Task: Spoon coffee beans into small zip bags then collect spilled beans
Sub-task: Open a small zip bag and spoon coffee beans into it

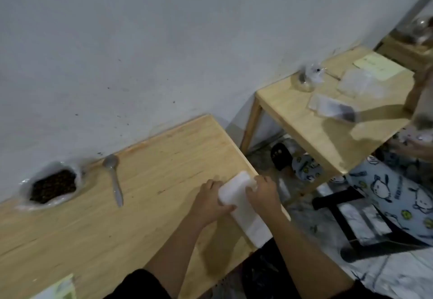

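Beans sit in an open clear bag at the back left of the desk, against the wall, and the spoon lies flat just beside it, bowl toward the wall, in nobody's grip. Both hands are at the desk's right edge on a white stack of what look like small zip bags: the left hand holds its left side with fingers curled over the top and thumb along the near face, and the right hand pinches its far end, fingers closed on it. Whether a single bag is being peeled off cannot be told. Judging by this, the task is at its very start: no filled bag shows on this desk, no loose beans lie on the wood, and the spoon is untouched. Left to do are separating and opening a bag, spooning, sealing, and gathering any spills. A second desk to the right carries blurred clear bags, with another person seated there.
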Action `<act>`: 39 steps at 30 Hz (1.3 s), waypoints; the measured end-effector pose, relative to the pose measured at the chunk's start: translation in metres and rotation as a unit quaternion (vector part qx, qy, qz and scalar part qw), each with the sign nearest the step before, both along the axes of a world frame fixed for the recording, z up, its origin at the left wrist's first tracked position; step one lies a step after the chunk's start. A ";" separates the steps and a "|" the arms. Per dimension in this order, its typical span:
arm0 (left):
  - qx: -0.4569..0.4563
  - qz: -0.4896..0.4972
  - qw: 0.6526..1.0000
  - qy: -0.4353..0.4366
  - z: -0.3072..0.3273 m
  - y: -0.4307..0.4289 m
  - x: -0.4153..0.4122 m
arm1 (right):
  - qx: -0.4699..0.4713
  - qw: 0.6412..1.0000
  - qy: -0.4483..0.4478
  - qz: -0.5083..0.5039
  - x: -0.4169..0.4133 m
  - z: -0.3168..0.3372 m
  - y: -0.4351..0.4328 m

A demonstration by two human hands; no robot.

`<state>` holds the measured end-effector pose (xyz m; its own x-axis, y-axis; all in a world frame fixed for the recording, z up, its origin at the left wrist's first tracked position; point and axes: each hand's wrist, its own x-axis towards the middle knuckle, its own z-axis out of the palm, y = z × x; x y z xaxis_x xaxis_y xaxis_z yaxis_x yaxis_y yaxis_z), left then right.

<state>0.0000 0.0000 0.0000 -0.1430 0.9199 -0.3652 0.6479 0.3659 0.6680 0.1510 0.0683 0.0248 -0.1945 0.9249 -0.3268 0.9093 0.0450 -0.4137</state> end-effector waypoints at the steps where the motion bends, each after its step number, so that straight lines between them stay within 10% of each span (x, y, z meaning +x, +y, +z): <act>1: 0.001 -0.012 1.000 0.018 0.000 0.002 0.002 | -0.005 1.000 0.004 -0.010 0.004 -0.002 0.001; 19: 0.043 -0.001 0.997 0.057 0.009 0.012 0.014 | -0.010 0.979 0.205 0.002 0.005 0.009 0.009; 29: 0.108 0.131 0.953 -0.253 0.084 0.009 -0.045 | 0.038 0.950 0.302 0.072 -0.047 0.058 0.024; 35: 0.168 0.214 0.916 -0.295 0.125 -0.024 -0.096 | 0.119 0.928 0.337 0.103 -0.117 0.089 0.008; 39: 0.227 0.256 0.900 -0.270 0.146 -0.051 -0.124 | -0.035 0.898 0.428 0.096 -0.166 0.115 -0.021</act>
